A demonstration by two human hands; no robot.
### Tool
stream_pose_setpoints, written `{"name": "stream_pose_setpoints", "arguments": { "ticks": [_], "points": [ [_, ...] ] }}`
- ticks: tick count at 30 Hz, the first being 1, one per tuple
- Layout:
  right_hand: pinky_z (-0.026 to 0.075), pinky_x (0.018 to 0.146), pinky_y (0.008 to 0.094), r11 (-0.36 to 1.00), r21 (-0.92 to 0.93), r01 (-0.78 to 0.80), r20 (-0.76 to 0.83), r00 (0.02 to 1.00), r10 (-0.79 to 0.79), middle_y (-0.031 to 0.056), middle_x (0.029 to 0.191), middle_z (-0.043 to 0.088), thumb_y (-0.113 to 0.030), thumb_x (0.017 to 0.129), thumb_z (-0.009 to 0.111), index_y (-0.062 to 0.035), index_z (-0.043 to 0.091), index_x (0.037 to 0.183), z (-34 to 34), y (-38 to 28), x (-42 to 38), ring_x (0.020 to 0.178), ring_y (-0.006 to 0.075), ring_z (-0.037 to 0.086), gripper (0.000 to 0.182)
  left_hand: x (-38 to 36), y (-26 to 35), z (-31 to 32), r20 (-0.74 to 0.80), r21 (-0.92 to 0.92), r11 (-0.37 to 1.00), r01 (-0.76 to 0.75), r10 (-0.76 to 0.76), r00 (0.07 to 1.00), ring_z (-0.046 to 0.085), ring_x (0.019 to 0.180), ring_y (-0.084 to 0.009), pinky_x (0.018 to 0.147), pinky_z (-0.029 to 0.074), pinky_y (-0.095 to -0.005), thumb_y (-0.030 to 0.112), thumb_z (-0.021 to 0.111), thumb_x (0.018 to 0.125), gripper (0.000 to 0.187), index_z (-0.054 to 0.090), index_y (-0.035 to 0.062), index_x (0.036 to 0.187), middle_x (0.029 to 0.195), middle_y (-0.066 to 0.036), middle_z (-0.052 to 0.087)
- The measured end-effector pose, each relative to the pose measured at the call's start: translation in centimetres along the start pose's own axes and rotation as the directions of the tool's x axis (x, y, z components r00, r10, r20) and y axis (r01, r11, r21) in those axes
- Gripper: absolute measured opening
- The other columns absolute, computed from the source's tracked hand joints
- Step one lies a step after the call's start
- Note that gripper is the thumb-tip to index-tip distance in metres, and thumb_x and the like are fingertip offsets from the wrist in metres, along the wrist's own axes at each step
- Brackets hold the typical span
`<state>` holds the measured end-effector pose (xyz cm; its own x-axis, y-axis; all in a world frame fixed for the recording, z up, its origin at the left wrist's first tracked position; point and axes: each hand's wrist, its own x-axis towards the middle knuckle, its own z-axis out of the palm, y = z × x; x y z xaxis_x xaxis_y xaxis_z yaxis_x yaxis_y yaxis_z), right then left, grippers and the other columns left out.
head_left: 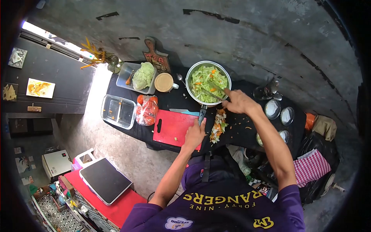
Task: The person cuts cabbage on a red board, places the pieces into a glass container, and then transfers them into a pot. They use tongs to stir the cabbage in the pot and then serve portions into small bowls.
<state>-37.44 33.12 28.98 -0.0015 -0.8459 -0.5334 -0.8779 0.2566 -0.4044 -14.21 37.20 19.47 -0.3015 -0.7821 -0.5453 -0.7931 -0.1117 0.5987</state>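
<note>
pan handle (201, 114) partly hidden, small bowls' (272, 109) contents unclear

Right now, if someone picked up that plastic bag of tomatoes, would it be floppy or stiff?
Probably floppy: the bag of tomatoes is thin clear plastic, slumped on the dark table, so it would likely sag around the fruit. It looks full, so likely heavy for its size. Loose round tomatoes could shift inside, and a hard squeeze might bruise them.
</note>
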Motion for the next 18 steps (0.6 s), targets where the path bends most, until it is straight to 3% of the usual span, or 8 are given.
{"name": "stream_pose_setpoints", "arguments": {
  "ticks": [1, 8, 12, 13, 16, 18],
  "points": [
    [0.046, 0.093, 0.0463, 1.0, -0.004, -0.022, 0.009, 1.0, 0.022, 0.0323, 0.11, 0.059, -0.028, 0.087, 0.057, 0.0013, 0.044, 0.132, -0.7, -0.8, -0.3, 0.107, 0.0454, 0.055, 0.056, -0.1, 0.0, 0.0, 0.003, -0.012, 1.0, -0.008, 0.008, 1.0, 0.056, 0.089, -0.0551, 0.079, 0.043, -0.0601, 0.041, 0.039, 0.097, 0.046, 0.044, 0.0006, 0.117, 0.089, -0.036, 0.06],
    [0.05, 0.091, 0.0423, 0.969, -0.247, -0.017, 0.005, 1.0, 0.019, 0.0265, 0.113, 0.06, -0.028, 0.088, 0.058, 0.0047, 0.045, 0.13, 0.0, -4.3, 1.5, 0.107, 0.0379, 0.059, 0.054, 0.0, -0.1, 0.1, -0.01, 0.018, 1.0, -0.023, 0.023, 1.0, 0.056, 0.089, -0.0553, 0.079, 0.043, -0.0595, 0.041, 0.039, 0.097, 0.046, 0.043, -0.0003, 0.117, 0.091, -0.036, 0.06],
    [0.053, 0.085, 0.0358, 0.912, -0.409, -0.029, -0.077, 0.997, -0.003, 0.0206, 0.112, 0.06, -0.023, 0.085, 0.061, 0.0055, 0.045, 0.131, 3.7, -4.9, 5.2, 0.106, 0.0282, 0.061, 0.057, -0.2, 0.0, 0.0, -0.008, 0.028, 0.999, -0.026, 0.026, 1.0, 0.057, 0.089, -0.0546, 0.079, 0.043, -0.0595, 0.041, 0.038, 0.097, 0.047, 0.043, -0.0004, 0.118, 0.091, -0.036, 0.06],
    [0.054, 0.076, 0.0377, 0.864, -0.503, 0.002, -0.079, 0.996, -0.049, 0.0212, 0.111, 0.06, -0.024, 0.09, 0.052, 0.0046, 0.043, 0.133, 4.4, -5.0, 6.0, 0.093, 0.0303, 0.066, 0.052, -0.2, -0.1, -0.1, -0.006, 0.029, 0.999, -0.025, 0.025, 1.0, 0.057, 0.089, -0.0544, 0.079, 0.043, -0.0595, 0.042, 0.038, 0.097, 0.047, 0.043, -0.0003, 0.118, 0.091, -0.036, 0.06],
    [0.054, 0.072, 0.0348, 0.735, -0.675, 0.072, -0.026, 0.992, -0.121, 0.0173, 0.108, 0.062, -0.019, 0.091, 0.048, 0.0035, 0.046, 0.13, 5.8, -5.3, 6.9, 0.092, 0.0264, 0.066, 0.045, 0.0, -0.5, -0.1, -0.02, 0.02, 0.999, -0.045, 0.045, 0.999, 0.057, 0.09, -0.0541, 0.079, 0.043, -0.0598, 0.042, 0.038, 0.097, 0.047, 0.044, -0.0001, 0.118, 0.091, -0.035, 0.06],
    [0.054, 0.076, 0.0329, 0.781, -0.623, 0.046, -0.052, 0.994, -0.1, 0.0083, 0.112, 0.062, -0.018, 0.084, 0.06, -0.0065, 0.059, 0.117, 5.7, -5.6, 6.5, 0.1, 0.0225, 0.064, 0.035, -0.1, -0.3, -0.5, -0.015, 0.012, 0.999, -0.032, 0.032, 0.999, 0.056, 0.09, -0.0551, 0.08, 0.042, -0.0603, 0.041, 0.039, 0.097, 0.046, 0.044, -0.0007, 0.116, 0.09, -0.036, 0.06]
  ]
}}
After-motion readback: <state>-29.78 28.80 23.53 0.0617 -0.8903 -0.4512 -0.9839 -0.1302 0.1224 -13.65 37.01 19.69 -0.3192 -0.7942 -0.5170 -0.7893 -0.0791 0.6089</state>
